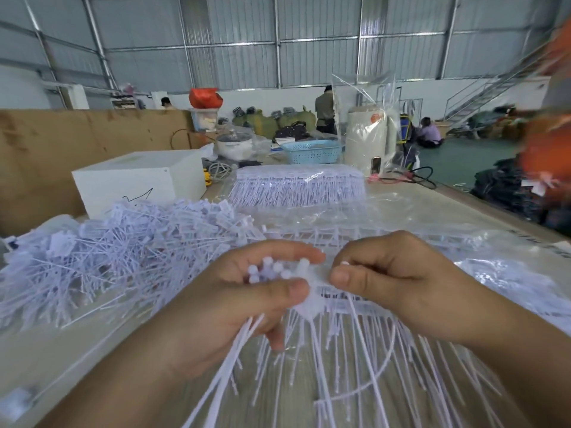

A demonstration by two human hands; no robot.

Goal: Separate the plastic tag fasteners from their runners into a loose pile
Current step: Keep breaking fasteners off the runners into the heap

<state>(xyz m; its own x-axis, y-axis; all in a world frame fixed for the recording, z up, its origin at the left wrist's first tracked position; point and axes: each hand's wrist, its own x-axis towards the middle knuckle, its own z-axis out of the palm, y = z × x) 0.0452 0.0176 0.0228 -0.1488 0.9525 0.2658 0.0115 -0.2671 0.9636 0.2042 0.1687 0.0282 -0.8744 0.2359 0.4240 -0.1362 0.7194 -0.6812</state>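
Left hand [234, 304] grips a bunch of tag fasteners [268, 271], fingers curled around them; right hand [392, 282] pinches the runner [336, 296] beside it. Loose pile [123, 242] lies left on the counter [309, 396].

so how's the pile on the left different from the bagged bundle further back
The loose pile is a jumble of fasteners pointing every way, spread wide and uncovered on the table. The bagged bundle lies in neat parallel rows, compact and wrapped in clear plastic. Both are the same pale white plastic fasteners.
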